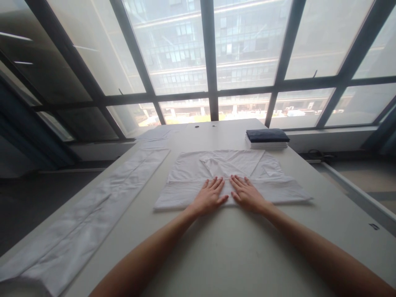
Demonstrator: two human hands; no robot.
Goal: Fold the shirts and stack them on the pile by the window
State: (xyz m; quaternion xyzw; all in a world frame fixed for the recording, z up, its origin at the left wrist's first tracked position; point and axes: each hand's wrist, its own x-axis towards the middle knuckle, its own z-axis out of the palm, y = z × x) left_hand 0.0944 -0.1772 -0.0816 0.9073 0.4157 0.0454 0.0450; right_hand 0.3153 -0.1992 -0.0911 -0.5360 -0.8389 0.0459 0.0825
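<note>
Touching white cloth (182, 194), both hands (210, 197) (247, 195) flat

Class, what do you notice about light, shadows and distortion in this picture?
Head view: daylight through the window washes out the building outside; head view: soft shadows lie on the table near the left hand and right hand; head view: the window's bars fan outward, probably wide-lens distortion.
</note>
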